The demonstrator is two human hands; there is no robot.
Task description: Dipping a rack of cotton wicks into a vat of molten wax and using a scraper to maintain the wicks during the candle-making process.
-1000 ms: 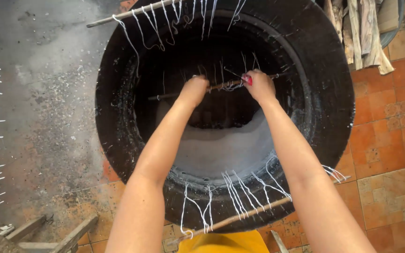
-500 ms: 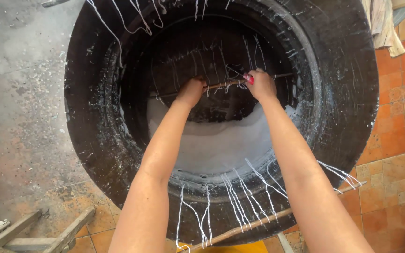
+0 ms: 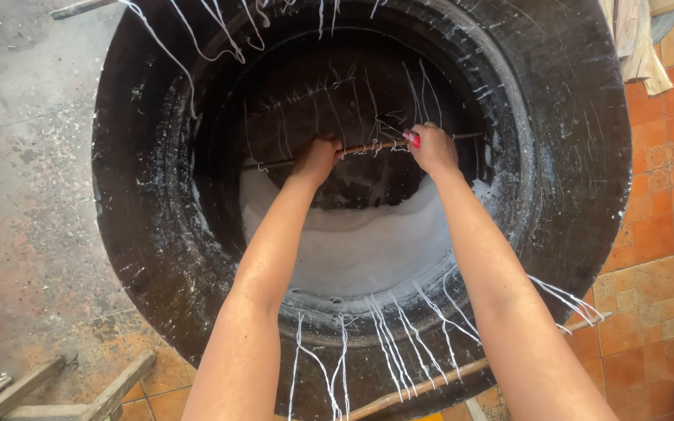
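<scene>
A thin wooden stick (image 3: 368,146) strung with white threads is held level deep inside a large black tyre-like vat (image 3: 587,156). My left hand (image 3: 317,156) grips the stick left of its middle. My right hand (image 3: 433,148), with red nails, grips it further right. The stick hangs just above a pool of white liquid (image 3: 352,242) in the vat's bottom. The threads below the stick are hard to make out against the dark inside.
A second stick with white threads (image 3: 399,398) lies across the vat's near rim. More threads (image 3: 220,27) drape over the far rim. Wooden pieces (image 3: 79,390) lie bottom left. Grey concrete floor (image 3: 25,195) is left, orange tiles (image 3: 665,234) right.
The view has shifted, so the vat now fills more of the frame. My hands still hold the stick, which sits slightly lower inside the vat.
</scene>
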